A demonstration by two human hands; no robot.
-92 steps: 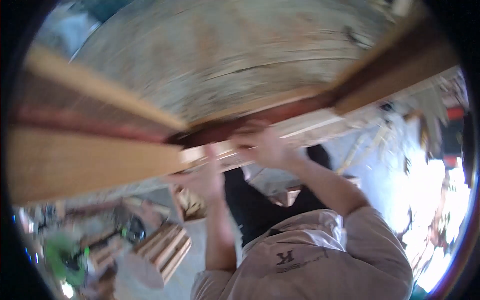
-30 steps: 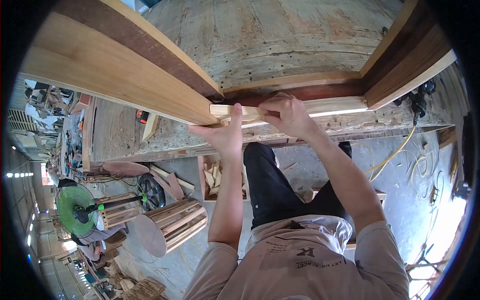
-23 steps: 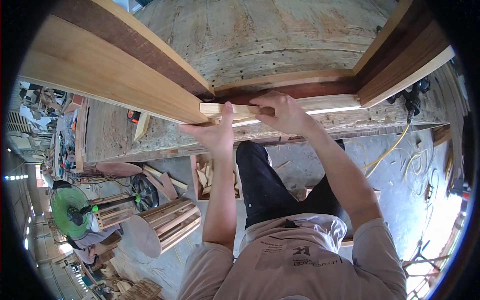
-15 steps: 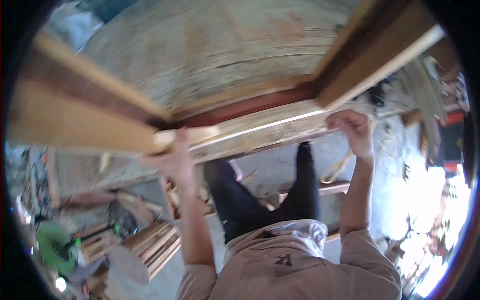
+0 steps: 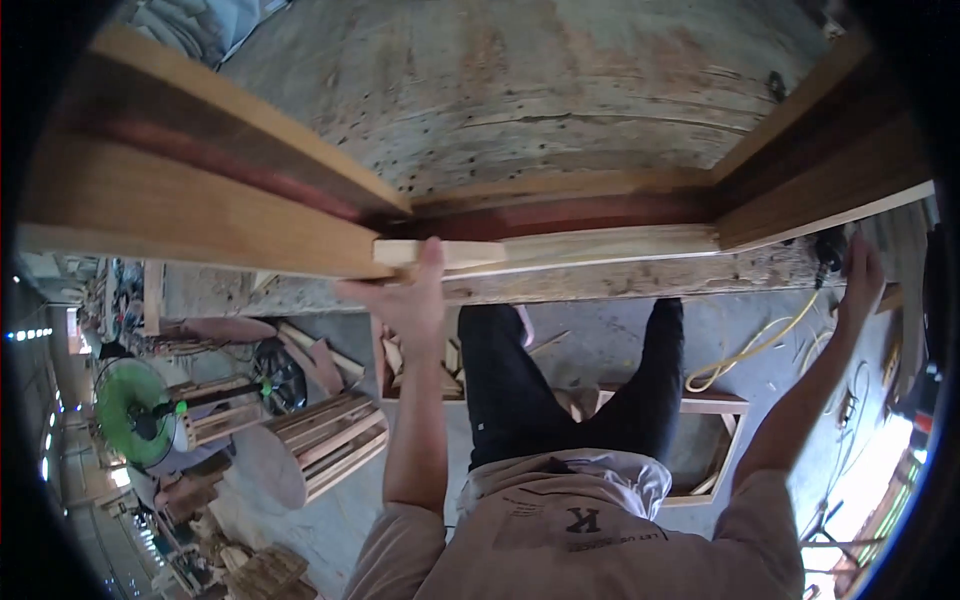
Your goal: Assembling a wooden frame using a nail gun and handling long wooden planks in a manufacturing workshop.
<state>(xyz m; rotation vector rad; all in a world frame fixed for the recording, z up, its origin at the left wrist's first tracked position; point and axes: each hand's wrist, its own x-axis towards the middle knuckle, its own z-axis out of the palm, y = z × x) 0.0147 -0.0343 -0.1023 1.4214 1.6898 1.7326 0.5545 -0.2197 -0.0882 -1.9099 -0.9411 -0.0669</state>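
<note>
A large wooden frame (image 5: 240, 205) with a reddish inner groove lies on the worn wooden bench, its side pieces running away to left and right. At its near left corner a short, pale wood strip (image 5: 460, 253) rests along the front rail (image 5: 610, 243). My left hand (image 5: 408, 305) grips that strip, thumb upright over it and fingers stretched to the left beneath. Far to the right, my right hand (image 5: 862, 275) is beside a dark tool (image 5: 826, 250) joined to a yellow hose. Its fingers look partly bent; whether they grip the tool is unclear.
The yellow hose (image 5: 745, 355) loops down to the floor. Beneath the bench edge, wooden frames (image 5: 715, 402) and offcuts lie around my legs. A green fan (image 5: 135, 410) and a slatted wooden drum (image 5: 325, 450) stand at the left. Grey cloth (image 5: 195, 28) lies at the far left.
My right hand has moved right, from the frame's near right corner to the dark tool. The left hand stays at the strip. The whole view has shifted and become sharper.
</note>
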